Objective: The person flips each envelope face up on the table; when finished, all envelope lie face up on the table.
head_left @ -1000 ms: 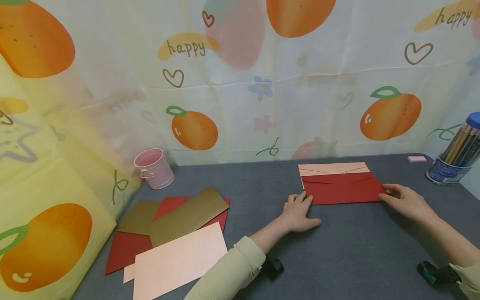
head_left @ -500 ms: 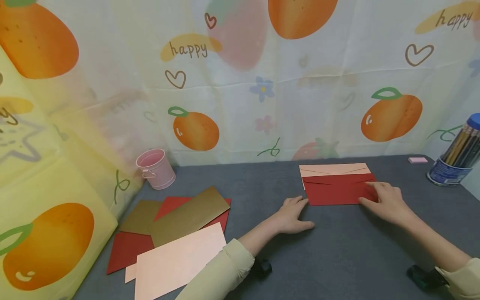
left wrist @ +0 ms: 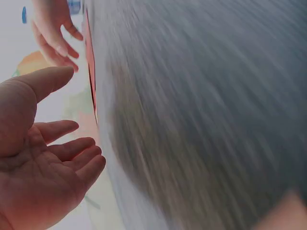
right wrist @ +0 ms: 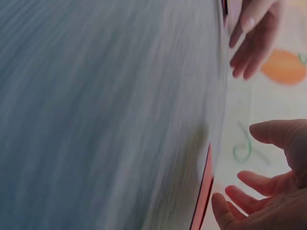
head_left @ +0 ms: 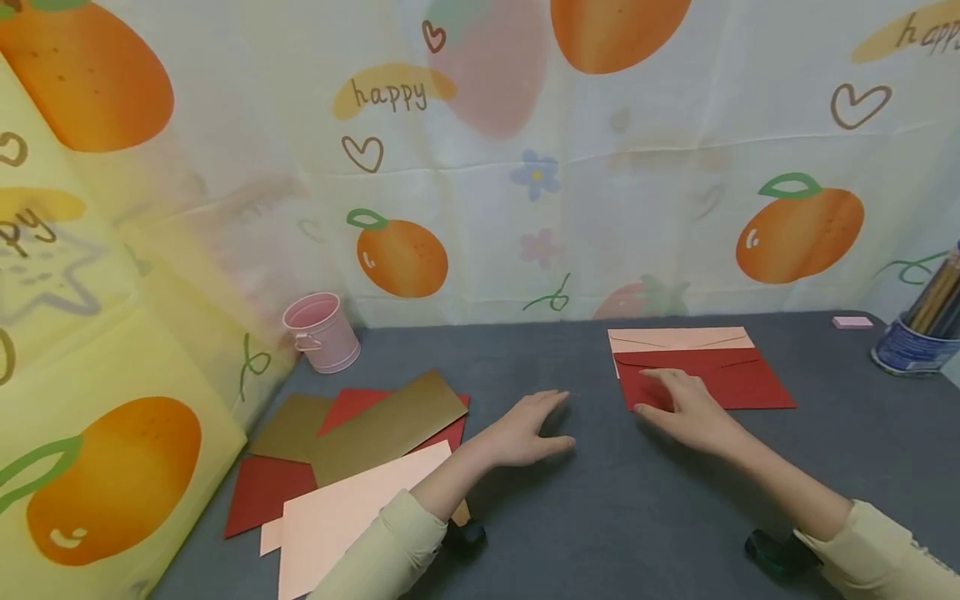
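Observation:
A red envelope (head_left: pixel 750 387) lies on the dark grey table at the right, overlapping a pale pink envelope (head_left: pixel 678 337) whose flap edge shows behind it. My right hand (head_left: pixel 690 408) hovers over the red envelope's left part, fingers loosely bent and holding nothing. My left hand (head_left: pixel 525 429) is above the table between the two groups of paper, thumb spread from the fingers, with nothing in it. At the left lies a loose pile: gold envelopes (head_left: pixel 390 425), red ones (head_left: pixel 270 492) and a light pink one (head_left: pixel 360 517) in front, partly covered by the left sleeve.
A small pink bucket (head_left: pixel 322 333) stands at the back left. At the back right are a pink eraser (head_left: pixel 852 322) and a blue holder (head_left: pixel 911 346) filled with pencils. A fruit-patterned cloth (head_left: pixel 487 208) hangs behind the table.
Both hands have moved left. The right hand has left the red envelope's right edge and passed over it; the left hand has drawn away from its left corner toward the pile.

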Demonstrator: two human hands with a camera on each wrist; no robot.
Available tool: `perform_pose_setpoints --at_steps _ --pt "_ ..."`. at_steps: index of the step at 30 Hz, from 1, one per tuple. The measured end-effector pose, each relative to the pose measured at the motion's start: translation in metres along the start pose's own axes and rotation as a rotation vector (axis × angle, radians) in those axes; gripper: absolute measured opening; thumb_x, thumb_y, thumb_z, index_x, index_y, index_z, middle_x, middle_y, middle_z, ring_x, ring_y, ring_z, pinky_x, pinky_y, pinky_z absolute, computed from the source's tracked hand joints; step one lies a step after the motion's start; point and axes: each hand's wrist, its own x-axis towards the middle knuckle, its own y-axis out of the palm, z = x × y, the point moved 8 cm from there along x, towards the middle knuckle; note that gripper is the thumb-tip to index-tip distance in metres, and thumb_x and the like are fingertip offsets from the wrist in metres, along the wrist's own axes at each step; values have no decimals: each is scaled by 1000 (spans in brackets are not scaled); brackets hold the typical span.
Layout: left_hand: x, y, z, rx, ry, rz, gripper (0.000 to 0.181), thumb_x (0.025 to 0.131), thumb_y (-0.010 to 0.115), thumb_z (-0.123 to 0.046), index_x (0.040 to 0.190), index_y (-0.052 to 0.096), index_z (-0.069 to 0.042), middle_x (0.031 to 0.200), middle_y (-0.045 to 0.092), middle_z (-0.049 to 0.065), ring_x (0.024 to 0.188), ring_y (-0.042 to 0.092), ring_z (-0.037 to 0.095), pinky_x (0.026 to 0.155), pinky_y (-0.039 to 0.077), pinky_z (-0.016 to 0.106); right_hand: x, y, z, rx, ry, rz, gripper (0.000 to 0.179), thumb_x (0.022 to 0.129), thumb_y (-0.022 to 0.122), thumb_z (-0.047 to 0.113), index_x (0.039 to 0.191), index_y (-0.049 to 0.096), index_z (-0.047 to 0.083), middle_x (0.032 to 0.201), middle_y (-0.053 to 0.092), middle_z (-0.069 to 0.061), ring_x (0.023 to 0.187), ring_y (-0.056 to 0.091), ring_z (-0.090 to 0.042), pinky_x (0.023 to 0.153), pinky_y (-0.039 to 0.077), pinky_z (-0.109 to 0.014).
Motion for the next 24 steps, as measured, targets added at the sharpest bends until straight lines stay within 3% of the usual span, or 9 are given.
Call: perform_pose_setpoints --at_steps 13,19,24 --pt "-67 -43 54 -83 -134 -125 81 93 66 -35 152 25 1 156 23 24 144 19 41 111 21 58 13 61 57 60 -114 128 54 92 67 22 136 50 -3 136 49 -21 124 41 -41 95 39 -56" --pt "-101 -44 69 -110 -169 -79 92 88 72 -39 154 21 1 159 14 23 146 8 39 113 16 59 14 92 86 116 -187 263 55 93 66 25 138 48 -1 140 47 -17 130 40 -37 103 34 -56" --pt "-134 -37 67 -70 -177 -44 101 85 73 -45 153 17 5 159 7 27 145 -1 44 112 11 62 8 112 109 135 -254 366 56 94 65 28 139 48 1 141 46 -13 132 39 -32 106 33 -54"
